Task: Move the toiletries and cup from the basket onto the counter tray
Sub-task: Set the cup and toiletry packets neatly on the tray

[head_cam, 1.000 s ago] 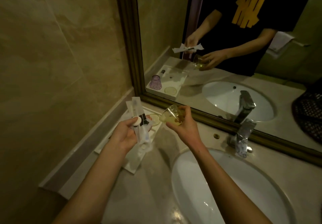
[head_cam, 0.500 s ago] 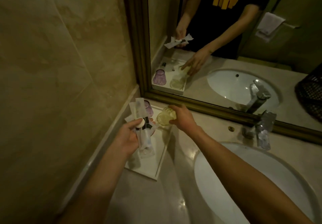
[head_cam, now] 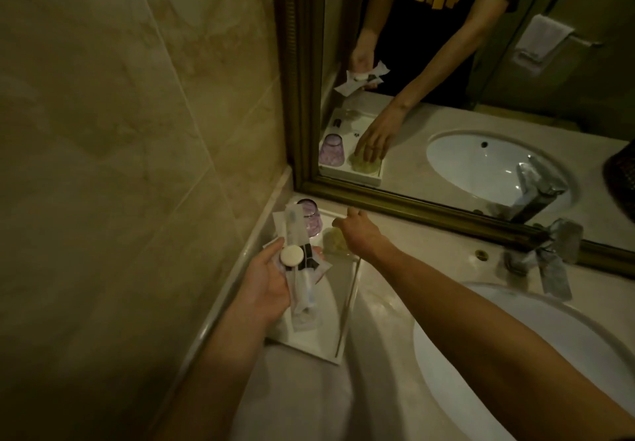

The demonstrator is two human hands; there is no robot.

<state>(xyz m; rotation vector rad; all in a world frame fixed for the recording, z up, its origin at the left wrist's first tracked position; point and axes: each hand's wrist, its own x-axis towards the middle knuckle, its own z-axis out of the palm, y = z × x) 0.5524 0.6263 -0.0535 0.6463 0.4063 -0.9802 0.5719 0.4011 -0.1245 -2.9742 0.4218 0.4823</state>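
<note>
We see a pale marble worktop (head_cam: 385,306) running along the mirror wall. At our ten o'clock, in its corner, a white rectangular tray (head_cam: 330,344) lies flat on it. At four o'clock an oval white basin (head_cam: 515,365) is sunk into the worktop, and at two o'clock a chrome tap (head_cam: 546,258) stands on it.

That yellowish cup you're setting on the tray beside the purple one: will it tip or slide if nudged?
The yellowish cup looks translucent and thin-walled, so probably light and easy to knock over. It seems to stand mouth down, which should steady it. The white tray looks glossy, so it may slide rather than grip; the right hand should lift away gently.
</note>
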